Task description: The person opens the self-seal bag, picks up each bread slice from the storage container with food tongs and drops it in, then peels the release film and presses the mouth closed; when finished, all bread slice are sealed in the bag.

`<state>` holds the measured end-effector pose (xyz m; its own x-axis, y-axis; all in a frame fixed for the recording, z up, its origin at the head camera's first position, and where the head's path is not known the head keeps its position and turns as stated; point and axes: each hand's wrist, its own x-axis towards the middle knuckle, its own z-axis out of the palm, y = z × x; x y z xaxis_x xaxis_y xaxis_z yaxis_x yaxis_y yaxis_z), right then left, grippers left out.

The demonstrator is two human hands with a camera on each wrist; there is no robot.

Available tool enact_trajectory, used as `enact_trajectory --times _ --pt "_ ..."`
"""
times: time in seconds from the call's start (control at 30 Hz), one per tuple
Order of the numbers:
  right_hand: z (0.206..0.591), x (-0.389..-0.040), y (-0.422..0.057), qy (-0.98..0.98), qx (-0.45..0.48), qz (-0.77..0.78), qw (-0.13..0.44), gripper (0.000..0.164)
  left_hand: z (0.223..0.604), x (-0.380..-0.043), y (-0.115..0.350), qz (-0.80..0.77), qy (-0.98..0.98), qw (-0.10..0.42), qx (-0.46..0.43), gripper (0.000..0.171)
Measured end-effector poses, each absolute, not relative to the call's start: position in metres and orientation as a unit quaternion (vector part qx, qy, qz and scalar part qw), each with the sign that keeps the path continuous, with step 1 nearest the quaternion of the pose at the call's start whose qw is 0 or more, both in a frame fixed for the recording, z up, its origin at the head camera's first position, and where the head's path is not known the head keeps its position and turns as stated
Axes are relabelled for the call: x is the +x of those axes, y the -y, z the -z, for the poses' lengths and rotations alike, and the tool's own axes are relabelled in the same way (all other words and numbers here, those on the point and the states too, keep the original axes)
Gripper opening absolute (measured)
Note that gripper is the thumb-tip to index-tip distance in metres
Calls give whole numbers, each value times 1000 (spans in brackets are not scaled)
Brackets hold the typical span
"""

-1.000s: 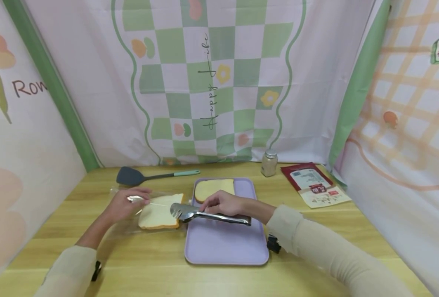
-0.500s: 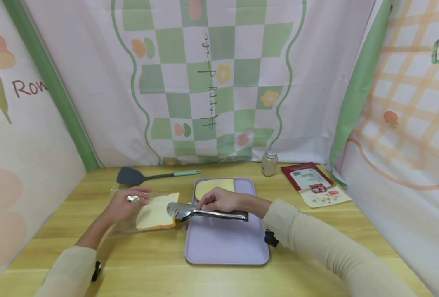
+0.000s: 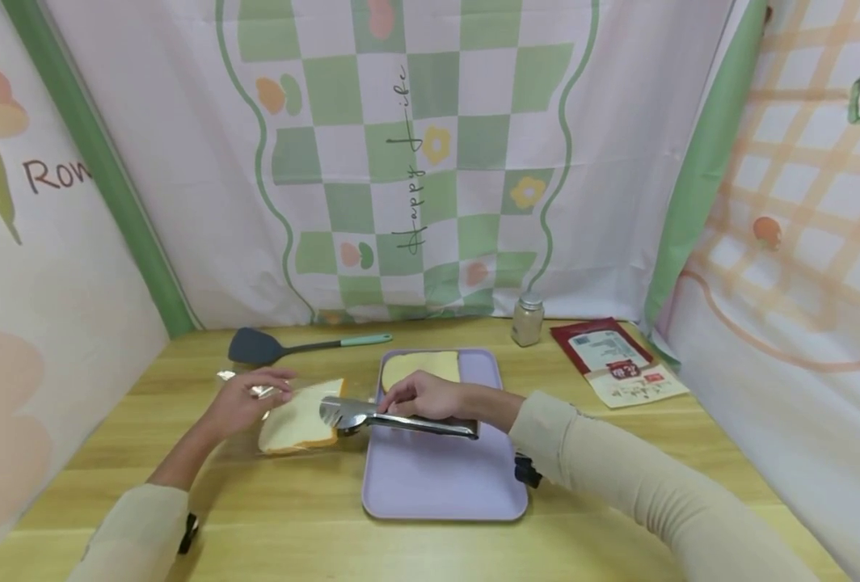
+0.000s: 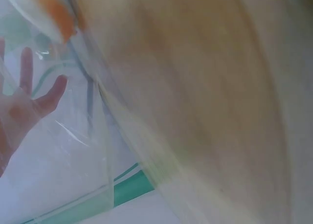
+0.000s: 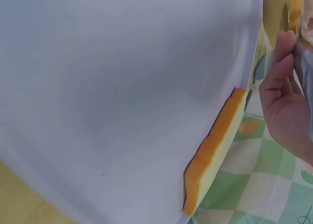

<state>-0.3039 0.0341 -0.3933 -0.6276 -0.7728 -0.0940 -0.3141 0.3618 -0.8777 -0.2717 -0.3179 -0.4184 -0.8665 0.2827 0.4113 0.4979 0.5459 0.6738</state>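
Observation:
My right hand (image 3: 426,396) holds metal food tongs (image 3: 401,420) above the lilac tray (image 3: 444,485). Their slotted, flat end lies on the right edge of a slice of bread (image 3: 295,424), left of the tray. Clear plastic, which looks like a bag (image 4: 73,150), surrounds that slice. My left hand (image 3: 244,404) is at the bag's left part; the left wrist view shows this hand (image 4: 24,106) through the film with fingers spread. Another bread slice (image 3: 419,361) lies at the tray's far end, partly hidden by my right hand, and its crust shows in the right wrist view.
Behind the bag lies a spatula (image 3: 255,346) with a dark blade and mint handle. A small glass jar (image 3: 528,321) stands at the back. To its right is a red and cream packet (image 3: 615,364). Printed cloth (image 3: 437,202) hangs around the wooden table (image 3: 292,525).
The tongs and my right hand have moved left, and the bread slice has slid left with them, farther under the plastic. My left hand has stayed nearly in place.

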Motion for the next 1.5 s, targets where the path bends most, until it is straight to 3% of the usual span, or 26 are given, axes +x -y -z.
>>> enact_trajectory --times 0.33,0.83,1.1,1.5 --pt "394 -295 -29 -792 -297 469 254 17 418 -272 317 427 860 136 -243 10" --pt "389 -290 -14 -805 -301 446 249 15 417 -268 313 439 851 148 -249 7" --pt "389 -287 -5 -806 -299 444 253 14 417 -267 315 435 865 122 -218 11" --pt "382 -290 1 -811 -295 439 249 15 417 -268 315 438 856 141 -234 12"
